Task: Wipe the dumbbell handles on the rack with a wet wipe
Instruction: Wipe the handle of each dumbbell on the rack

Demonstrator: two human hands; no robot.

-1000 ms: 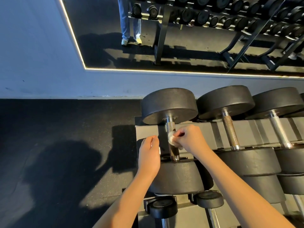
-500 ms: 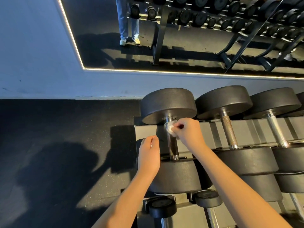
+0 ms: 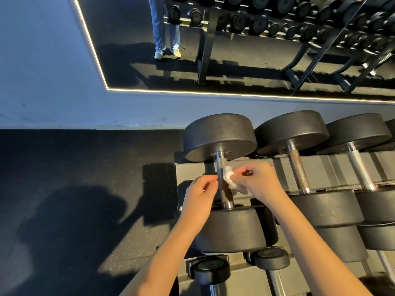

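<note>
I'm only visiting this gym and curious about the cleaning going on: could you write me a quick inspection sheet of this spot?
Surface: grey metal rack, carrying black dumbbells.
Job's things: crumpled white wet wipe against the right side of the leftmost dumbbell's knurled steel handle; neighbouring rusty handle untouched.
Clutter: nothing seen.
Hands: right hand pinches the wipe; left hand has fingertips at the handle's left side, grip unclear.
Cables: nothing seen.
Surroundings: black rubber floor, pale wall, wall mirror reflecting further racks and a person's legs.

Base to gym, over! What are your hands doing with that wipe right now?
Status: right hand pinches wipe against leftmost handle; left hand beside it, grip unclear; nothing in the way.
</note>
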